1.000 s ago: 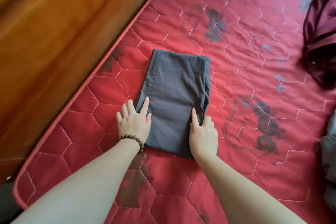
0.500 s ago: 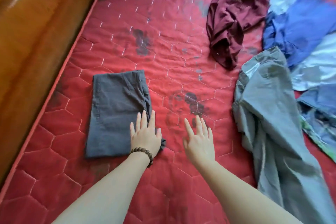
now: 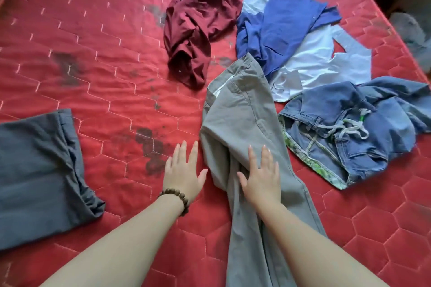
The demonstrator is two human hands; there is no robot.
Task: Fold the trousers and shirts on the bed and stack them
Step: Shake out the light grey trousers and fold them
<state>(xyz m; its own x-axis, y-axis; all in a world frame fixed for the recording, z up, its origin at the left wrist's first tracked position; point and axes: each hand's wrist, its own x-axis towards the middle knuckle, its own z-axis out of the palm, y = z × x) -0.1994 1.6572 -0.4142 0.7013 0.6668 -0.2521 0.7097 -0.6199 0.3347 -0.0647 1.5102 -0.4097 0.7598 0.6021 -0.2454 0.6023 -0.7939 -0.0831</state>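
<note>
The folded dark grey trousers (image 3: 39, 175) lie at the left on the red mattress (image 3: 105, 72). Light grey trousers (image 3: 238, 123) stretch unfolded from the middle toward me. My right hand (image 3: 261, 177) rests flat on them with straight fingers. My left hand (image 3: 183, 170), with a bead bracelet at the wrist, is spread just left of them over the mattress, its thumb near the cloth's edge. A crumpled maroon shirt (image 3: 198, 30), a blue shirt (image 3: 284, 25), a pale blue shirt (image 3: 321, 58) and denim trousers (image 3: 354, 128) lie behind and to the right.
Dark stains mark the mattress in several spots. Its far edge meets a wall at the top, and its right edge drops to the floor, where a grey bundle (image 3: 412, 32) lies.
Both hands have left the folded dark grey trousers and moved right to the light grey trousers. The view has swung right, bringing the unfolded clothes into sight.
</note>
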